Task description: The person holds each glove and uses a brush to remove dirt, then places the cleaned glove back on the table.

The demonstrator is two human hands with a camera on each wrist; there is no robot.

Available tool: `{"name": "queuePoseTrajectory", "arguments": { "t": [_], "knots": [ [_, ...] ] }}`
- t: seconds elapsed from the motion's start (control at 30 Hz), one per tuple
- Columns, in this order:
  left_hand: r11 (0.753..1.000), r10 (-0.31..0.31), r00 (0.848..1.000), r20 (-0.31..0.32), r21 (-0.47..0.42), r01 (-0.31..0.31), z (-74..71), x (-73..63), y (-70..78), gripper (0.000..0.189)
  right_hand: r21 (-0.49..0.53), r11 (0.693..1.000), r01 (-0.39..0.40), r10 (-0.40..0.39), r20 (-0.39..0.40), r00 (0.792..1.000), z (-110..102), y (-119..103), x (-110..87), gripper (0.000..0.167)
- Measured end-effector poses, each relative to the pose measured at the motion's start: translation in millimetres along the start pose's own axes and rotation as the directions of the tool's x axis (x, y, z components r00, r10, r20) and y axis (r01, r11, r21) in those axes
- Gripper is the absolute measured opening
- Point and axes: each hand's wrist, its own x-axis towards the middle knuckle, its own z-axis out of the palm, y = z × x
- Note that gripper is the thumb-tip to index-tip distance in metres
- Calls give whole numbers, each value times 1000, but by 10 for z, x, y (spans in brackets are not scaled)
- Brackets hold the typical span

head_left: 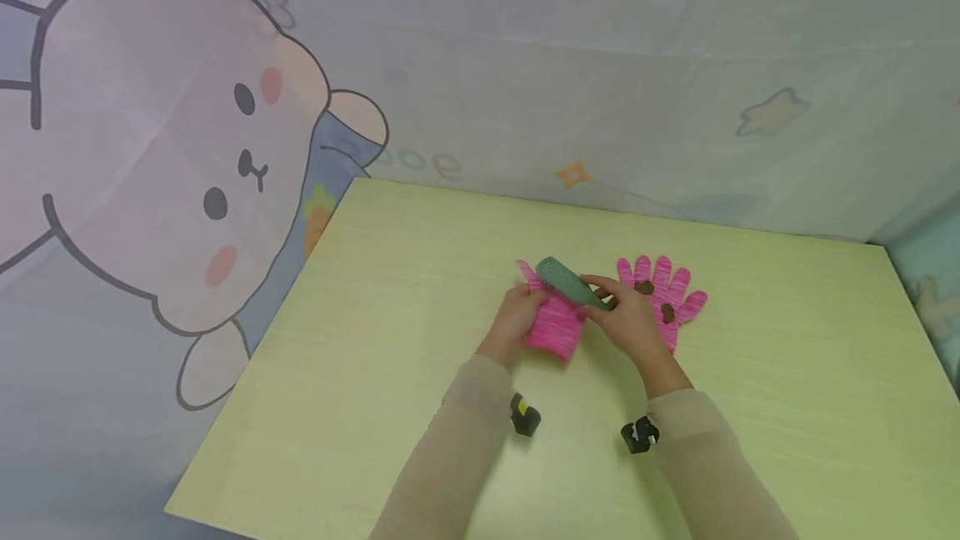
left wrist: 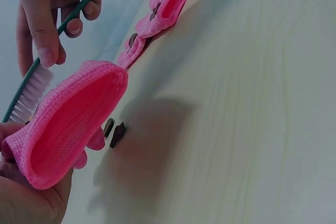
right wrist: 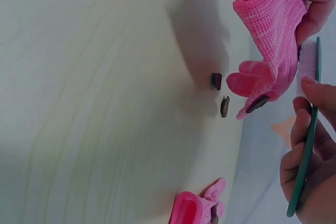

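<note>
My left hand (head_left: pixel 516 315) grips a pink knitted glove (head_left: pixel 557 330) above the table, its cuff gaping towards me. In my right hand (head_left: pixel 626 311) is a green brush (head_left: pixel 564 279), pinched by the handle, with its head lying over the glove. White bristles (left wrist: pixel 32 93) face the glove in the left wrist view. A dark brown patch (right wrist: pixel 257 103) shows on the held glove in the right wrist view. To the right, a second pink glove (head_left: pixel 660 286) with dark brown patches lies flat, fingers spread away from me.
Two small dark pieces (right wrist: pixel 224 106) lie on the table beneath the held glove. The pale yellow-green table (head_left: pixel 420 273) ends at a cloth backdrop (head_left: pixel 525 90) printed with cartoon figures. Small black devices (head_left: pixel 640 435) are worn at both wrists.
</note>
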Motion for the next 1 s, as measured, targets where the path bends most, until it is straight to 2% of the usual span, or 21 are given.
{"name": "queuePoseTrajectory", "arguments": {
  "t": [0.3, 0.53, 0.83, 1.0],
  "knots": [
    [1000, -15, 1000, -6, 7, 15, 16, 32, -11, 25, 19, 1000, -22, 22, -37, 999, 1, 4, -1, 46],
    [1000, -12, 1000, 4, 13, 12, 6, 8, 3, 20, 27, 999, -41, 42, -47, 998, -18, -10, -6, 48],
    [1000, -14, 1000, -11, -8, 14, 15, 14, -2, 23, 13, 1000, -16, 15, 7, 1000, -3, -30, -2, 48],
    [1000, -16, 1000, -5, -8, 16, 8, 3, 6, 25, 15, 999, -51, 52, -25, 998, -4, -24, -7, 48]
  ]
}}
